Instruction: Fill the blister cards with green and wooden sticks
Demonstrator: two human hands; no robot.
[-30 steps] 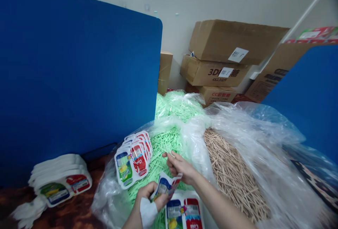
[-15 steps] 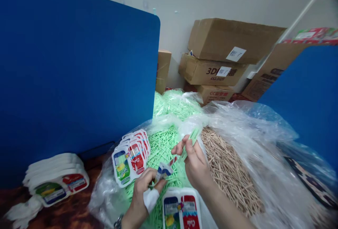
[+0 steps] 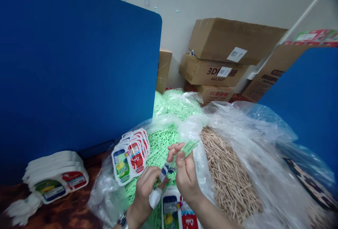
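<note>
My right hand point(image 3: 185, 172) pinches a small bunch of green sticks point(image 3: 189, 147) above the open bag of green sticks point(image 3: 158, 141). My left hand point(image 3: 144, 186), with a white bandage on one finger, grips a small printed pouch point(image 3: 164, 172) just left of the right hand. The lower ends of the sticks meet the pouch's mouth. A row of filled pouches point(image 3: 132, 155) leans on the green pile beside my left hand. A double printed pouch point(image 3: 176, 211) lies under my wrists.
A clear bag of brown sticks point(image 3: 227, 172) lies to the right. A stack of flat white pouches point(image 3: 55, 178) sits on the dark table at left. Blue partitions point(image 3: 74, 67) stand left and right. Cardboard boxes point(image 3: 227, 53) are piled at the wall behind.
My right hand has risen from the green pile with a bunch of sticks and brought it to the pouch, which my left hand has tilted toward it.
</note>
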